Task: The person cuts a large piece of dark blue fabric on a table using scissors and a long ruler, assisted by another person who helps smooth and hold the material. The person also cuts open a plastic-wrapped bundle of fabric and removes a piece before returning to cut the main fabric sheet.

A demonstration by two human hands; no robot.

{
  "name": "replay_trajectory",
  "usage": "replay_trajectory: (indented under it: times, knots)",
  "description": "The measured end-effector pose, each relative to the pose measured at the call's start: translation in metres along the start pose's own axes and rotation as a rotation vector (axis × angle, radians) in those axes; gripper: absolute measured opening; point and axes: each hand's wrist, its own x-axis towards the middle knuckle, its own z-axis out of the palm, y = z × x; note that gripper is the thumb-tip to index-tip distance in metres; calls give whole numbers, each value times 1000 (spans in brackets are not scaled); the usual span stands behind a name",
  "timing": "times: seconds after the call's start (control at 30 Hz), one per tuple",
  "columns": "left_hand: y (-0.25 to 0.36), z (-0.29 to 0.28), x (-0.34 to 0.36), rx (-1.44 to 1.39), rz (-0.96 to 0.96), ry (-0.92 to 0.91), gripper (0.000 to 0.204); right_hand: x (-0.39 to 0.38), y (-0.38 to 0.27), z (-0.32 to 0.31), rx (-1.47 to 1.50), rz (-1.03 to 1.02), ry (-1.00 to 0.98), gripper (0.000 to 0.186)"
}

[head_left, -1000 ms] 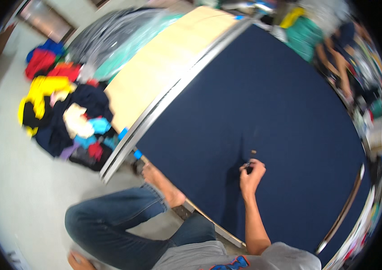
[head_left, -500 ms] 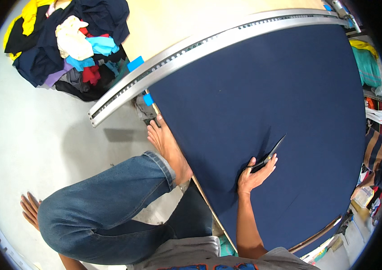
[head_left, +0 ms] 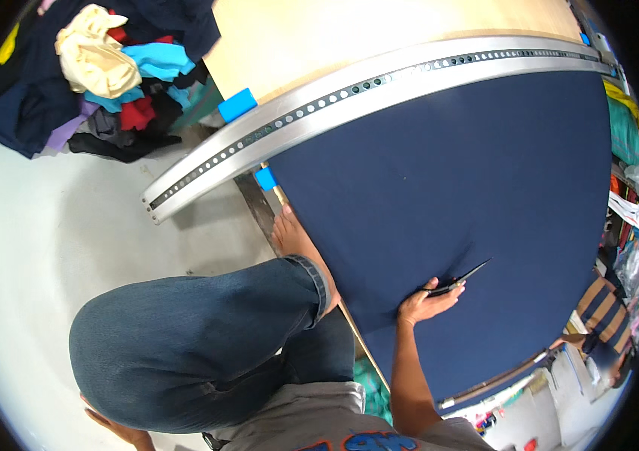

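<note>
My right hand is closed on a pair of dark scissors, its blades pointing to the far right. The handles sit between thumb and fingers, partly hidden by them. Hand and scissors are over a large dark navy cloth spread across the table. At the lower left, my left hand is beside my bent knee; the knee covers most of its fingers.
A long perforated metal rail crosses the cloth's far edge, with blue blocks near its left end. Piled clothes lie at the far left. My bare foot rests against the table edge. Another person's striped garment shows at the right.
The view has shifted. My right hand still holds the scissors, now tilted lower over the cloth. My left hand's spread fingers have gone mostly behind my knee.
</note>
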Motion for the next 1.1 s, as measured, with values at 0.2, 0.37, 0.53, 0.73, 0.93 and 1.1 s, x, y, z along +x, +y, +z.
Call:
replay_trajectory:
  times: [0.2, 0.37, 0.53, 0.73, 0.93, 1.1]
  knots:
    - [-3, -41, 16, 2, -8, 41, 83, 7, 6, 4, -18, 10, -8, 78]
    - [20, -56, 22, -1, -73, 87, 72, 12, -13, -2, -69, -10, -124, 78]
    - [-7, -88, 16, -360, -33, -125, 68, 26, -9, -21, -213, 62, -359, 76]
    - [-33, -118, 46, -498, 83, -179, 63, 87, -75, -96, 142, 339, -642, 69]
    - [15, -121, 33, -1167, 10, -377, 76, 204, -181, -207, 53, 461, -799, 35]
    - [30, -120, 132, -1884, -333, -1555, 62, 269, -228, -253, 228, 365, -975, 54]
